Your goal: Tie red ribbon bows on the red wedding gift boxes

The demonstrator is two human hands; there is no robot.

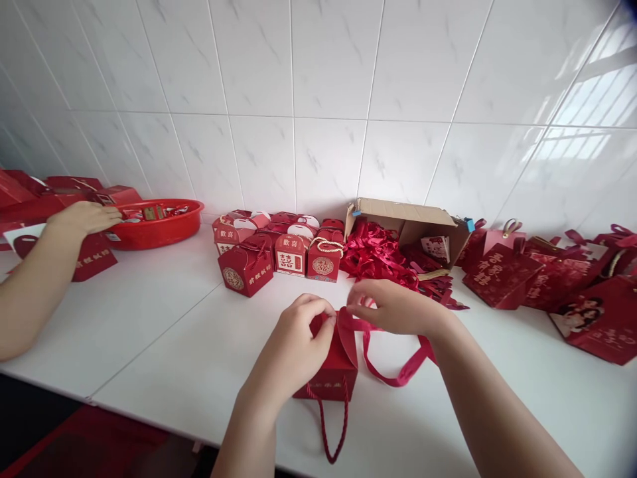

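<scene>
Nearest: twisted red cord [332, 459] looping out from the near side of the red gift box [343, 355]. Box sits upright on the white table [189, 372], between the person's two hands. Left hand [303, 338] at box top, thumb and fingertips narrow, almost meeting; can't tell if they grip flap or ribbon. Right hand [398, 309] just beside the top flap, fingers curled, gap to thumb small; can't tell if it's gripping. Magenta ribbon [401, 380] runs from the flap, loops on the table under the right forearm.

Further back, left: another person's hand [82, 219] over a red box [97, 259], beside the red basin [154, 236] with small packets in it. Centre: cluster of red boxes [246, 269]. Right of those: ribbon pile [373, 245] spilling from an open cardboard carton [403, 211], then red bags [502, 275]. Behind it all: tiled wall [328, 60].
</scene>
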